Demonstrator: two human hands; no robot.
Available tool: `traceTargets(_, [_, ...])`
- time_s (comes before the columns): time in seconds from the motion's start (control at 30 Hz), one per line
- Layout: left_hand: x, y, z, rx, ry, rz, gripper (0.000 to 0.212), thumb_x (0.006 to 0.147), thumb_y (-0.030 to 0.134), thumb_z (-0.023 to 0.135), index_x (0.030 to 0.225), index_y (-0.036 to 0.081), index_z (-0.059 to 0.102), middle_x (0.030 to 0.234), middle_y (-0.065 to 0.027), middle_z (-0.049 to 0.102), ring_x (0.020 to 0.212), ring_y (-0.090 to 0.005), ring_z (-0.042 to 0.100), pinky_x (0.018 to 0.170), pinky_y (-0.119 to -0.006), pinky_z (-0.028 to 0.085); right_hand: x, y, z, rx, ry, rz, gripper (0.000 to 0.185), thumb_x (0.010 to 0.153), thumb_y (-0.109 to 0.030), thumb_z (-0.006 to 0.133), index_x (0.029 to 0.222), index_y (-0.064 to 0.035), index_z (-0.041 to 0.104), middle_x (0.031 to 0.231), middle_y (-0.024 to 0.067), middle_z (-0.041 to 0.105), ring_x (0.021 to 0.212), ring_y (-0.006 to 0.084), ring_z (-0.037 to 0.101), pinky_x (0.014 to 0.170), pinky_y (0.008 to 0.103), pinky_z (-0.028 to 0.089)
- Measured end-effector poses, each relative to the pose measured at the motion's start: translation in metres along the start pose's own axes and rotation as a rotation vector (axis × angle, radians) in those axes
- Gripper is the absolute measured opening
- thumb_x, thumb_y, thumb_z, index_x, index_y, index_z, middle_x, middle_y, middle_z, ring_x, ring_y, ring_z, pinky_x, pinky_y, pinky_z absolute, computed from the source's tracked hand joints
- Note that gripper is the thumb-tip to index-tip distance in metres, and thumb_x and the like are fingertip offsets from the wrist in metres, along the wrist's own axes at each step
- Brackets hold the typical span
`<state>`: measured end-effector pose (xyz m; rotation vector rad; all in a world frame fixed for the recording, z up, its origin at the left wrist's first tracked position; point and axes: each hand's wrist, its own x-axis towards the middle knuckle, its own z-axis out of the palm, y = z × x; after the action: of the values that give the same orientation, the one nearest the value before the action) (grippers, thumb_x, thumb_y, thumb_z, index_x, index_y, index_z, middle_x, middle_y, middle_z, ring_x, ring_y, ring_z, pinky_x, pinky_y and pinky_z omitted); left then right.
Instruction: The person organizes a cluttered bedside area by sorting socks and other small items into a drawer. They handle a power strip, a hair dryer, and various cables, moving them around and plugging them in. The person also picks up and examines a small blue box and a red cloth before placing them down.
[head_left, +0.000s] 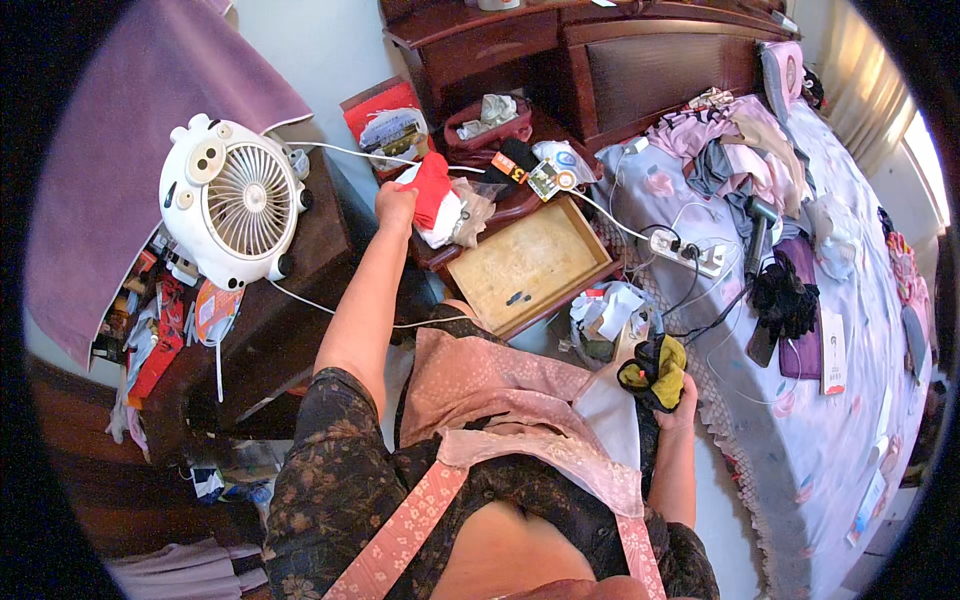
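Note:
My left hand (395, 206) grips the edge of a red cloth item (432, 191) beside the bedside cabinet. White fabric (444, 225) and a crinkled clear plastic bag (474, 214) lie against it; I cannot tell whether they are in the same grip. My right hand (679, 409) holds a bunched black-and-yellow cloth item (664, 371), low between my apron and the bed. Ahead of me, a pulled-out wooden drawer (529, 259) shows a bare wood bottom with a dark mark on it. A bin lined with clear plastic (615, 311), full of papers and wrappers, stands near my right hand.
A white animal-shaped fan (251, 199) stands on a dark cabinet at left. Packaged black socks (512, 166) and a maroon basket (487, 131) sit behind the drawer. A power strip (686, 251) with trailing cords, a hair dryer (759, 225) and heaped clothes (742, 150) occupy the bed.

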<state>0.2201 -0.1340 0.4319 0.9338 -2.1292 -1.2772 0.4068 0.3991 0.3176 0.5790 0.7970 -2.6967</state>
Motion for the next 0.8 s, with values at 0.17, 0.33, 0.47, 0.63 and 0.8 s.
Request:
traceTargets(0.17, [0.023,0.01,-0.003,-0.723,-0.243,-0.35,0.025,0.072,0.002,0.065,0.095,-0.003,0.058,0.09,-0.0152,0.062,0.077,-0.0286,0.063,0.07,-0.039,0.051,0.004,-0.001,-0.013,0.01,-0.029,0.033,0.03,0.079,-0.023,0.055,0.102,-0.0032,0.057,0.096,0.0077,0.063,0.085,0.023,0.061,0.079,0.0355,0.049])
traceTargets(0.33, [0.028,0.038,-0.006,-1.04,-0.488,-0.315,0.026,0.08,0.001,0.058,0.106,0.002,0.053,0.106,-0.0134,0.058,0.098,-0.0275,0.057,0.081,-0.041,0.049,0.0,0.0,-0.009,0.009,0.002,-0.02,0.028,0.08,-0.022,0.054,0.101,-0.0036,0.058,0.095,0.0075,0.064,0.084,0.0227,0.061,0.076,0.0351,0.05])
traceTargets(0.47, [-0.003,0.104,-0.02,-1.1,-0.54,-0.155,0.024,0.082,0.002,0.057,0.106,0.004,0.053,0.108,-0.0114,0.057,0.099,-0.0252,0.056,0.084,-0.04,0.049,-0.002,-0.002,-0.008,0.029,0.029,0.016,0.028,0.081,-0.021,0.053,0.102,-0.0034,0.057,0.095,0.0077,0.064,0.084,0.0224,0.061,0.074,0.0351,0.05])
traceTargets(0.63, [-0.067,0.161,-0.036,-1.149,-0.907,0.054,0.021,0.083,0.002,0.055,0.104,0.002,0.053,0.106,-0.0116,0.058,0.099,-0.0229,0.057,0.086,-0.038,0.048,0.0,-0.002,-0.012,0.05,-0.026,-0.02,0.029,0.081,-0.022,0.051,0.101,-0.0015,0.057,0.097,0.0099,0.063,0.086,0.0247,0.061,0.079,0.0374,0.049])
traceTargets(0.8, [-0.128,0.155,-0.029,-0.822,-1.271,0.012,0.024,0.08,0.003,0.059,0.103,0.002,0.054,0.102,-0.0102,0.06,0.094,-0.0195,0.06,0.087,-0.034,0.048,0.013,-0.001,-0.039,0.071,-0.07,-0.029,0.031,0.081,-0.022,0.05,0.101,0.0,0.058,0.099,0.0124,0.063,0.088,0.0269,0.06,0.082,0.0398,0.049])
